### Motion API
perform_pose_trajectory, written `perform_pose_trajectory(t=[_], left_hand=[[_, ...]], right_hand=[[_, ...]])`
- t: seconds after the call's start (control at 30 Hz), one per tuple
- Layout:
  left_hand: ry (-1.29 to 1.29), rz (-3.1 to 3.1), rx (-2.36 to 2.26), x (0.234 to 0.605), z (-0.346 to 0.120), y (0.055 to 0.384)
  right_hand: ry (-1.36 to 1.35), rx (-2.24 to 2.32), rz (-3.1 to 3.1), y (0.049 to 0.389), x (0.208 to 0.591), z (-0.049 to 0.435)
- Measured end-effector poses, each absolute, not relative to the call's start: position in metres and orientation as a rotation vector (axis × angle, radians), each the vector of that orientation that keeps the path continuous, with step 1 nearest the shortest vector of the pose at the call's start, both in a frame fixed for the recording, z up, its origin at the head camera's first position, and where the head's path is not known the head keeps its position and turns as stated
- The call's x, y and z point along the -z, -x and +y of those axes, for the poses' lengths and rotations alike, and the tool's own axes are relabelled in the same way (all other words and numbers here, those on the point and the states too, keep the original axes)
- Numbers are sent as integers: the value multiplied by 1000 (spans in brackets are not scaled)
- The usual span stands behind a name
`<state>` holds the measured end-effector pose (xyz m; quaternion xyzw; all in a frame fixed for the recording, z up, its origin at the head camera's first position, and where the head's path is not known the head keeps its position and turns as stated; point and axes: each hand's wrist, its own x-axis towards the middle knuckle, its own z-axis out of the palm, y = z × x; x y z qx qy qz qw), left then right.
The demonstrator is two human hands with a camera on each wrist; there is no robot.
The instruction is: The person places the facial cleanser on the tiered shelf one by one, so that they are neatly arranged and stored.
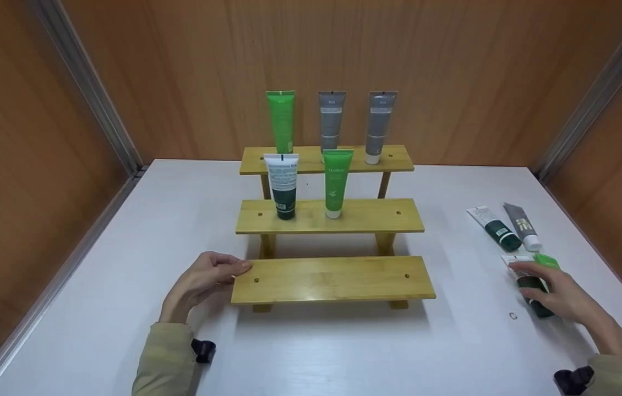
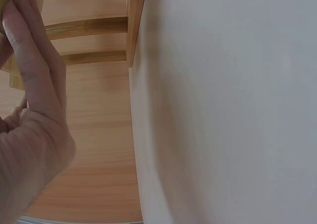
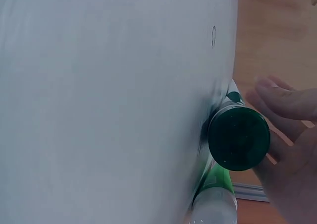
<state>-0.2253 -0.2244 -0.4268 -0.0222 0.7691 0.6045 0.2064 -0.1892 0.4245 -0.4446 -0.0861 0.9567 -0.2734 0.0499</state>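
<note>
Clock positions are taken about the stand's middle, the person at six. Nearest, two olive cloth sleeves point(image 1: 162, 352), each with a black wrist-worn device point(image 1: 203, 350), are cut off below. A small thin ring point(image 1: 513, 315) lies at four; its material is hard to make out. Beyond it, the right hand point(image 1: 561, 291) arches over a white-and-dark-green plastic squeeze tube point(image 1: 531, 282) lying on the white table point(image 1: 311, 357), thumb and fingers parted around it; the right wrist view shows mostly its round cap. A bright green plastic tube point(image 1: 546, 260) beside it is largely concealed by the hand. At eight, the left hand point(image 1: 201, 280), wrist bent inward, pinches the end of the stand's lowest yellow bamboo board point(image 1: 333, 280), thumb above, fingers extended beneath. At three lie one more white-and-dark-green tube point(image 1: 495, 228) and one grey tube point(image 1: 522, 225). The middle board point(image 1: 366, 217) bears two upright tubes, one white-and-dark-green, one green; they hide the feet of two of the three on the top board point(image 1: 308, 159) at twelve: one green, two grey. I count nine tubes, three per colour.
</note>
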Motion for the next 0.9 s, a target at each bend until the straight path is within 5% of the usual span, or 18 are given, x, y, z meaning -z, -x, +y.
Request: perform_pose_trajectory(t=[0.9], left_hand=[[98,2156,-1681,426,-223,225]], right_hand=[[535,1114,2748,210,446,384]])
